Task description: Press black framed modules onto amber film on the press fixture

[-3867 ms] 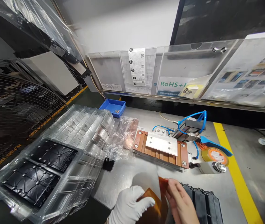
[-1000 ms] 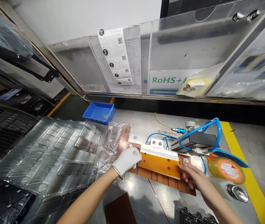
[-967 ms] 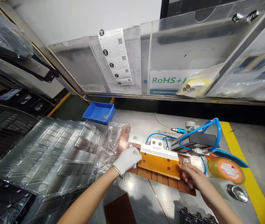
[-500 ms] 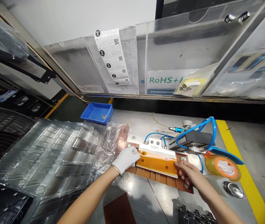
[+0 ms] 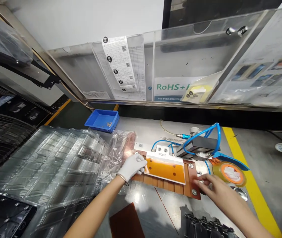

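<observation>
On my feed, the gloved left hand (image 5: 131, 168) pinched the orange film (image 5: 166, 171) at its left edge, the film lying over a white plate atop the brown jig (image 5: 191, 177). My bare right hand (image 5: 215, 187), fingers parted, held nothing at the jig's right end; contact, I couldn't tell.
</observation>
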`<state>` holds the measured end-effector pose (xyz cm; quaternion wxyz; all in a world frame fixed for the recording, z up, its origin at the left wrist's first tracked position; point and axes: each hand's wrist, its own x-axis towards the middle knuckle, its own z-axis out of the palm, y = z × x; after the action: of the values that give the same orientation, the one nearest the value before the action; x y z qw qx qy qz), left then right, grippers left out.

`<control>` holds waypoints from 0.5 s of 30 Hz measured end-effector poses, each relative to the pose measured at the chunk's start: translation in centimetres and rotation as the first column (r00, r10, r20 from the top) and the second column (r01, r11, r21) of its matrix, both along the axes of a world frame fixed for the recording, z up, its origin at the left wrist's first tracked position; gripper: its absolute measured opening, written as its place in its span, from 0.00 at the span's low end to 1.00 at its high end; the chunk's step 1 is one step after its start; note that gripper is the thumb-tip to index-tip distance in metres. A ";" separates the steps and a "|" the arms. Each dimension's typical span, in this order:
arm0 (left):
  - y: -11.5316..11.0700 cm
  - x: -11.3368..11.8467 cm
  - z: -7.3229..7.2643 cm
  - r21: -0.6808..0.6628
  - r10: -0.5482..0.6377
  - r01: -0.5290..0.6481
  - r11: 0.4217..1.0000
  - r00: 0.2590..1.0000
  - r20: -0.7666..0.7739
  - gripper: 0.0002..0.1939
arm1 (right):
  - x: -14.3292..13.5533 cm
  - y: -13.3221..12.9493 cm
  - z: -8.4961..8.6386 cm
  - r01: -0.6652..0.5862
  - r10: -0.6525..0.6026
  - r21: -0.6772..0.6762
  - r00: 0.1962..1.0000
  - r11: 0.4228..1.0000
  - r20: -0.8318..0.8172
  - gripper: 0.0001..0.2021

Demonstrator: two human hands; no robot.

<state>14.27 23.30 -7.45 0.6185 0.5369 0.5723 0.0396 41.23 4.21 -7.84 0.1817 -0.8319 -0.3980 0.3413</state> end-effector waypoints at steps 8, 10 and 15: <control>-0.5 0.3 0.3 0.060 -0.016 0.017 0.998 1.000 -0.027 0.06 | 1.4 -2.8 -1.8 -0.200 0.189 0.036 0.962 0.979 0.198 0.14; -0.4 0.2 0.5 0.086 -0.021 0.025 0.996 0.998 -0.055 0.08 | 0.9 -2.7 -1.5 -0.177 0.162 0.043 0.958 0.983 0.236 0.17; -0.7 -3.3 2.2 0.217 0.025 0.004 0.976 0.991 -0.131 0.11 | -0.7 -5.9 0.1 -0.085 0.065 0.079 0.972 0.993 0.228 0.24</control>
<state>10.99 22.59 -5.28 0.5166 0.5996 0.6074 0.0690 40.49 -1.65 -7.74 0.1591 -0.8408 -0.4618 0.2337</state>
